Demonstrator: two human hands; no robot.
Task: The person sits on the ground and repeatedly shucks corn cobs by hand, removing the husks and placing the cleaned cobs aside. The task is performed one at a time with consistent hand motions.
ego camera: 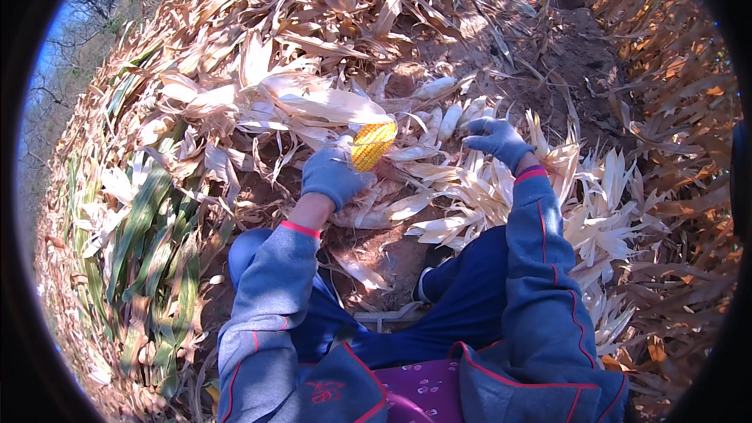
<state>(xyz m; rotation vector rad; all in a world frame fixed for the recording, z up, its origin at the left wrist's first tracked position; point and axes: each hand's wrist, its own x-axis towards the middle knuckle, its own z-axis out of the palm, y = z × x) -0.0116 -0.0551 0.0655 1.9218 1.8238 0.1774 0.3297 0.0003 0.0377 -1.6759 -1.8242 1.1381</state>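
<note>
My left hand [335, 173], in a grey glove, grips an ear of corn [373, 144]. The yellow kernels show beside the thumb, while pale husk [335, 104] still covers the ear's upper side and trails to the left. Apart from that ear, to its right, my gloved right hand [498, 140] is raised with curved fingers spread and nothing visible between them. Just beyond it lie several ears in pale husks [450, 120]. Loose peeled husks [476, 200] are heaped on the ground below the right hand.
Dry corn stalks and leaves [329, 17] are piled ahead, with greener leaves [144, 235] at my left. Standing dry corn plants [687, 188] line the right side. Bare soil [564, 59] runs along the upper right. A grey seat frame [385, 318] shows between my legs.
</note>
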